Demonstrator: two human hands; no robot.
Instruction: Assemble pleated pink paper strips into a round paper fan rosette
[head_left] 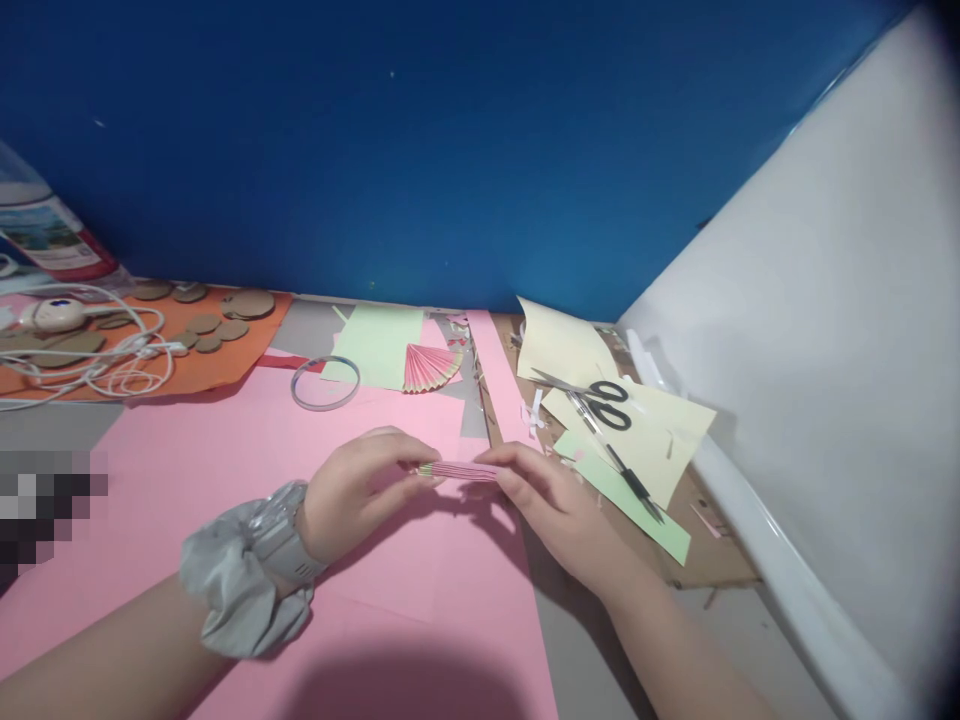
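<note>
Both my hands pinch the ends of a narrow pleated pink paper strip, folded up tight, just above a large pink sheet. My left hand grips its left end with closed fingers; a grey scrunchie and a watch sit on that wrist. My right hand holds the right end between thumb and fingers. A finished pink paper fan lies opened behind the hands, on a light green sheet.
Scissors and a pen lie on yellow and green papers at the right. A clear tape ring sits on the pink sheet. White earphone cables and cardboard circles lie on orange paper at the left. A white wall rises on the right.
</note>
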